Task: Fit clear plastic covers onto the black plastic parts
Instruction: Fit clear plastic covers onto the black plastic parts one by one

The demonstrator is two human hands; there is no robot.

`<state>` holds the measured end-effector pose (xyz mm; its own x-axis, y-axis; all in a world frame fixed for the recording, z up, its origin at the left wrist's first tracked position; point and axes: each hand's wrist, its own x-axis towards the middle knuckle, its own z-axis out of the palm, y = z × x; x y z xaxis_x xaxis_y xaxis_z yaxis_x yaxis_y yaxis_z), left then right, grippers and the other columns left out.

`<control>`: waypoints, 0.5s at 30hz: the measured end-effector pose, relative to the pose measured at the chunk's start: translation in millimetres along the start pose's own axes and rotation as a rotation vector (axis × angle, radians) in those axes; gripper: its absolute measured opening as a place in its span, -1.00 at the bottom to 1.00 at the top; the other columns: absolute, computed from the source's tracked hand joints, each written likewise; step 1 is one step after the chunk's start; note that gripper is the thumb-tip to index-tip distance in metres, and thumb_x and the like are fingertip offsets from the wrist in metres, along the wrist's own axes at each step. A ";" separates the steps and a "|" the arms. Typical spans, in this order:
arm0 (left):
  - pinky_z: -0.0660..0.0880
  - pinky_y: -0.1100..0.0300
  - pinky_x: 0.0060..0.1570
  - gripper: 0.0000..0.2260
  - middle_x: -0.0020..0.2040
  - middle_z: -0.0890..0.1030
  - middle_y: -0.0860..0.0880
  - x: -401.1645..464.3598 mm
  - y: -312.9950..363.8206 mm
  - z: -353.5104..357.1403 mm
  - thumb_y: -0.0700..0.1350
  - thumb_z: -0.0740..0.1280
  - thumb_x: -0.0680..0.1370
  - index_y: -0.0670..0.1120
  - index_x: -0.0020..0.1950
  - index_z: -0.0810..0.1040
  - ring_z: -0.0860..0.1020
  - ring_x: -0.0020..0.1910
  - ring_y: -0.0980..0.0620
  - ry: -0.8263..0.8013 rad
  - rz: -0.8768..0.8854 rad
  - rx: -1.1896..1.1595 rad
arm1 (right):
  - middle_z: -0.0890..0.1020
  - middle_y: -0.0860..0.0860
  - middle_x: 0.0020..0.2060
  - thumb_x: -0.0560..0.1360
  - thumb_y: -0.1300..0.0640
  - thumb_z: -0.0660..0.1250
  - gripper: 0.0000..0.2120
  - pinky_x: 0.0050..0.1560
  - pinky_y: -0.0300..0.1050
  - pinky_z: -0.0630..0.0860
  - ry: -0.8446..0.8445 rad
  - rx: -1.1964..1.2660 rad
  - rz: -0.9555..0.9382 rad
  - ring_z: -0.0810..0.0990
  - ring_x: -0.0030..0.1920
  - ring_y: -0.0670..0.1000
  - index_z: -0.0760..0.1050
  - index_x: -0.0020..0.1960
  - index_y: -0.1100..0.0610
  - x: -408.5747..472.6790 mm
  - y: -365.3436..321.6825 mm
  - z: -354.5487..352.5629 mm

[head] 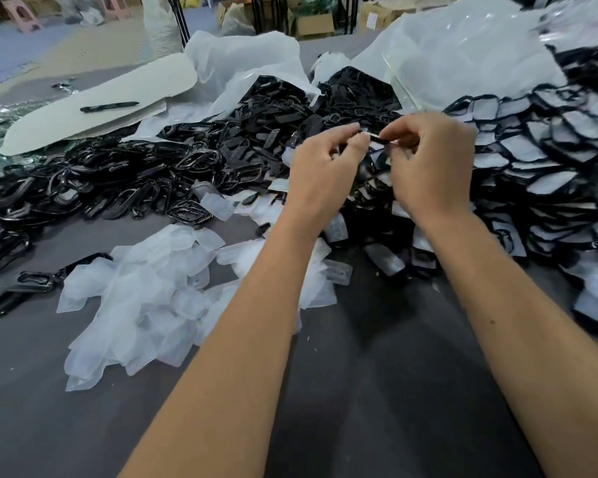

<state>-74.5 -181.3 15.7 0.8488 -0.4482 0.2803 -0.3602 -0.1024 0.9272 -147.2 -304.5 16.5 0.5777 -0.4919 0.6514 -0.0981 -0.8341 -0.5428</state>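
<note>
Fingers of the left hand (320, 167) and right hand (432, 160) pinch opposite ends of one small black plastic part (377, 136), held edge-on above the grey tabletop (377, 391). Loose clear plastic covers (142, 298) lie heaped near the left forearm.

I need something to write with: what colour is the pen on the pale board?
Black; the pen lies on the pale board, head view.

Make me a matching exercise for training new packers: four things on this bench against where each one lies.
Things:
1. black marker pen
2. loose clear covers
3. bare black frames
4. finished covered parts

Places:
A. stacked at right
B. near left, on the grey table
C. on the pale card
D. heaped at left, beyond the covers

Pairs: 1-C, 2-B, 3-D, 4-A
</note>
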 end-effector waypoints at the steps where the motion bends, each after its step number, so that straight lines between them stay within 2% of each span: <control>1: 0.48 0.03 0.35 -0.68 0.22 0.69 -0.03 4.7 1.3 8.0 0.01 0.33 0.66 -0.09 0.35 0.65 0.58 0.28 0.02 -0.017 0.038 0.121 | 0.74 0.04 -0.05 0.49 0.34 0.37 -0.75 0.09 -0.09 0.57 0.005 -0.080 -0.010 0.67 -0.01 0.05 0.74 0.04 0.10 5.4 4.2 -3.3; 2: 0.42 -0.02 0.39 -0.64 0.26 0.67 -0.03 9.9 3.1 17.9 0.10 0.28 0.66 -0.03 0.36 0.64 0.51 0.37 -0.06 -0.047 0.065 0.237 | 0.74 0.07 -0.03 0.49 0.35 0.34 -0.73 0.07 -0.09 0.52 0.004 -0.155 -0.009 0.65 0.04 0.10 0.73 0.05 0.10 11.6 9.3 -7.7; 4: 0.22 -0.13 0.50 -0.62 0.43 0.53 -0.06 16.5 6.5 34.9 0.22 0.16 0.68 0.13 0.33 0.65 0.24 0.55 -0.16 -0.132 0.054 0.449 | 0.72 0.15 0.00 0.50 0.35 0.29 -0.69 -0.02 -0.10 0.38 -0.046 -0.275 0.006 0.59 0.11 0.19 0.73 0.06 0.10 20.9 17.0 -14.4; 6: 0.03 -0.18 0.55 -0.62 0.56 0.35 -0.08 18.4 7.4 46.2 0.25 0.08 0.70 0.22 0.25 0.66 0.00 0.62 -0.15 -0.184 0.012 0.569 | 0.70 0.20 -0.01 0.50 0.34 0.26 -0.68 0.04 0.00 0.43 -0.153 -0.350 0.006 0.55 0.13 0.26 0.73 0.06 0.11 25.5 19.5 -16.7; 7: -0.01 -0.19 0.55 -0.61 0.57 0.33 -0.08 18.1 7.7 50.1 0.25 0.07 0.70 0.22 0.24 0.67 -0.03 0.62 -0.14 -0.193 0.006 0.581 | 0.70 0.21 -0.01 0.49 0.34 0.25 -0.67 0.11 0.08 0.49 -0.196 -0.369 0.000 0.55 0.15 0.28 0.74 0.05 0.10 27.4 19.7 -18.4; 9: 0.03 -0.17 0.53 -0.60 0.52 0.38 -0.06 17.1 6.0 52.0 0.22 0.07 0.72 0.17 0.18 0.69 0.02 0.60 -0.13 -0.167 0.013 0.576 | 0.70 0.21 -0.01 0.50 0.34 0.26 -0.68 0.21 0.17 0.50 -0.236 -0.370 -0.007 0.55 0.17 0.28 0.74 0.03 0.09 31.3 18.1 -20.9; 11: 0.17 -0.16 0.47 -0.61 0.38 0.50 -0.03 16.4 2.9 48.4 0.19 0.10 0.72 0.11 0.04 0.69 0.14 0.54 -0.13 -0.111 0.045 0.574 | 0.70 0.18 0.00 0.51 0.33 0.26 -0.68 0.26 0.18 0.48 -0.244 -0.367 -0.009 0.55 0.17 0.26 0.74 0.01 0.06 33.8 16.8 -21.9; 15: 0.31 -0.05 0.33 -0.61 0.03 0.58 -0.03 12.9 -3.0 25.1 0.14 0.10 0.73 0.11 -0.28 0.37 0.40 0.33 -0.16 -0.044 0.071 0.571 | 0.73 0.10 -0.05 0.52 0.33 0.22 -0.64 0.26 0.18 0.49 -0.190 -0.298 -0.027 0.57 0.16 0.18 0.74 0.00 0.04 33.6 4.3 -12.3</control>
<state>-72.2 -209.0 10.4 0.8023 -0.5070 0.3149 -0.5780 -0.5285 0.6217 -138.2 -327.7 42.6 0.7209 -0.4370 0.5379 -0.2968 -0.8960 -0.3302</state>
